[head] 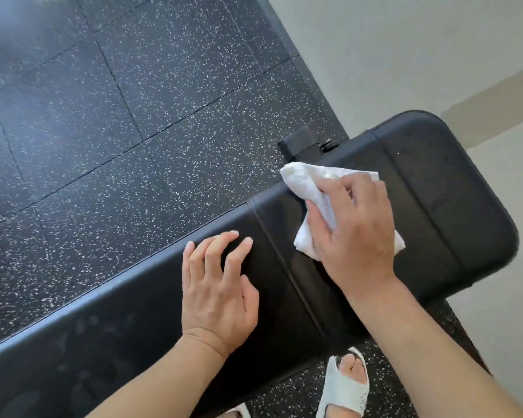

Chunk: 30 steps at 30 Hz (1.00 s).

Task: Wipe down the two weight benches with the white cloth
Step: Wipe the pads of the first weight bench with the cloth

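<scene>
One weight bench [151, 321] in view, wiping underway. Right hand [355, 233] fingers curled over the white cloth [307, 184], pressing it on the pad; left hand [219, 292] fingers spread, bracing. Next, prob. drag cloth past left fingertips, w/ steady pressure.

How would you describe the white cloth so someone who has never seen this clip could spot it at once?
Find the long black padded bench running diagonally across the speckled dark floor. On its pad near the wall end, the right hand presses down on the white cloth, a crumpled rag peeking out past the fingers. It is the only white thing on the bench; the left hand beside it holds nothing.
</scene>
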### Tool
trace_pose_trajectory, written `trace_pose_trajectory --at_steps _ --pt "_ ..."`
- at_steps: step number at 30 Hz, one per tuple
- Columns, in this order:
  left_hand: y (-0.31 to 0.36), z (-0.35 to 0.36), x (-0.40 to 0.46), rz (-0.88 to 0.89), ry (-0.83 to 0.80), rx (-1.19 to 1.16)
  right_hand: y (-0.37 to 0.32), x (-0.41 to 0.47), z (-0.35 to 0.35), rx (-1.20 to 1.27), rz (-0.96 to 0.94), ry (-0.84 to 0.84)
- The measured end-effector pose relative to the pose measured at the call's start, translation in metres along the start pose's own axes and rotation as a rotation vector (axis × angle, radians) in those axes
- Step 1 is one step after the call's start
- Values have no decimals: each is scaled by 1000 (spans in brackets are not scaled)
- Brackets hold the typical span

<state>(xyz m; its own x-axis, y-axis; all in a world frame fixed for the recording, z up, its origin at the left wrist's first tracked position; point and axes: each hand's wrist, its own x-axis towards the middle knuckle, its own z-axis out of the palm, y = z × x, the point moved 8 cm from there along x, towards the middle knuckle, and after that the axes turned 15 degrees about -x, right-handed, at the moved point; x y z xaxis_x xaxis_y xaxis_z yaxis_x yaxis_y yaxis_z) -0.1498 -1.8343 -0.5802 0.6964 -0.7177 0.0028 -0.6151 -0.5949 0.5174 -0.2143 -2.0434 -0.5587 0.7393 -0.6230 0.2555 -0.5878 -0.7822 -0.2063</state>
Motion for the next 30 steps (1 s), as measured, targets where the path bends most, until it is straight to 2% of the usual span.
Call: trace_pose_trajectory --at_steps 5,9,14,17,19,21,24,27,30 --pt "4 0 1 24 5 11 -42 -39 -2 31 -27 -39" --pt "3 0 0 20 14 20 -20 -54 -19 64 -51 -10" --pt "4 1 -1 48 26 13 74 -74 -42 -43 304 104" --pt "1 -1 -3 47 44 18 62 -95 -46 -43 444 97" --pt "1 -1 -3 50 49 8 22 -107 -42 -25 388 51" --pt "0 1 -3 50 53 1 -18 -116 -37 -25 219 28" --pt "1 2 -2 73 68 -17 -15 -110 -37 8 74 56" --pt "-1 1 -1 76 80 -24 44 -89 -42 -69 233 109" --pt "1 -1 -5 58 80 -36 87 -74 -47 -111 421 79"
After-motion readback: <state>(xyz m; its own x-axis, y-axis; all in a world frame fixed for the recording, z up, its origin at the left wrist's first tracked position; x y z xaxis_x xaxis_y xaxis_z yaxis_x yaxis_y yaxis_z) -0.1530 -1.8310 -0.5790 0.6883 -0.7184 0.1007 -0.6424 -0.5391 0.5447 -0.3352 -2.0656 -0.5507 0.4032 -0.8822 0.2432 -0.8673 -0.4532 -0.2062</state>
